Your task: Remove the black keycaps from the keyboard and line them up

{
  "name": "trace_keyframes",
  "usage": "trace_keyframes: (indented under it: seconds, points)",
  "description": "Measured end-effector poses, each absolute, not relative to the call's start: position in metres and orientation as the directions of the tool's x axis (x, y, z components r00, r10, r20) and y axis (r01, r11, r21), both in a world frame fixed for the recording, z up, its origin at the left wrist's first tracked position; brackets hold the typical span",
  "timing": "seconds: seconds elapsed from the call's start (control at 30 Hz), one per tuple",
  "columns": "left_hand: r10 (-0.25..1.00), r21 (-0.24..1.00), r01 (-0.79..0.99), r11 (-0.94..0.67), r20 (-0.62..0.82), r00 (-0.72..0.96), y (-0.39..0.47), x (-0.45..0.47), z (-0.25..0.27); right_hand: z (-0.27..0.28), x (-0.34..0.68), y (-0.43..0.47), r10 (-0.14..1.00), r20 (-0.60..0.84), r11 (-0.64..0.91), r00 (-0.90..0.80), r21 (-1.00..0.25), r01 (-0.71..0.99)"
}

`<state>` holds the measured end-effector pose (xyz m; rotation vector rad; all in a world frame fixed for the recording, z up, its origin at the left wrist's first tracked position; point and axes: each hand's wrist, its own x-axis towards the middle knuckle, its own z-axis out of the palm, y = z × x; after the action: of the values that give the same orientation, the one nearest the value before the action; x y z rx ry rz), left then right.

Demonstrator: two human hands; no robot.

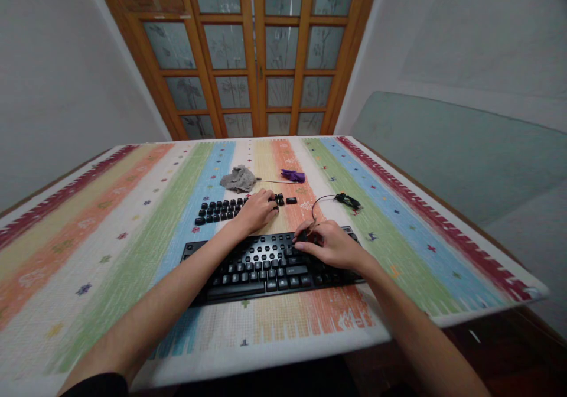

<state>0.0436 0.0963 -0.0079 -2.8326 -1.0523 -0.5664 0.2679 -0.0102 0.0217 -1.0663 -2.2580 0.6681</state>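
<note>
A black keyboard (pixel 248 290) lies near the table's front edge, its cable side away from me. Its lower rows carry keycaps, while the upper rows show bare switch stems. Beyond it, several loose black keycaps (pixel 221 211) stand in rows on the tablecloth. My left hand (pixel 257 212) reaches across the keyboard, fingertips curled down on a keycap at the right end of those rows. Over the keyboard's upper right part, my right hand (pixel 330 243) is closed in a pinch on a small dark piece that looks like a keycap. Its fingers partly cover that piece.
Behind the keycaps lie a crumpled grey cloth (pixel 239 178), a thin metal rod (pixel 274 181) and a bundled purple cloth or glove (pixel 293 176). The black cable (pixel 348 201) is coiled at the right. A striped tablecloth (pixel 133 231) covers the table; wooden glass-paned doors (pixel 257 60) stand behind.
</note>
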Motion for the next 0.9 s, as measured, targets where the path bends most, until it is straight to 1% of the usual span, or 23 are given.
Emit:
trace_keyframes:
  seconds: [0.17,0.37,0.57,0.9]
  points:
    - [0.626,0.024,0.663,-0.749,0.356,0.694,0.097,0.044,-0.011,0.019,0.265,-0.01,0.809,0.246,0.541,-0.533,-0.667,0.512]
    - [0.632,0.027,0.668,-0.744,0.355,0.689,0.096,0.046,-0.01,0.018,0.259,-0.011,0.815,0.273,0.553,-0.511,-0.627,0.549]
    - [0.642,0.04,0.671,-0.74,0.339,0.688,0.095,0.049,-0.007,0.016,0.255,-0.012,0.818,0.282,0.555,-0.502,-0.614,0.56]
    - [0.647,-0.01,0.686,-0.728,0.322,0.691,0.099,0.047,-0.01,0.013,0.252,-0.015,0.792,0.32,0.593,-0.52,-0.601,0.535]
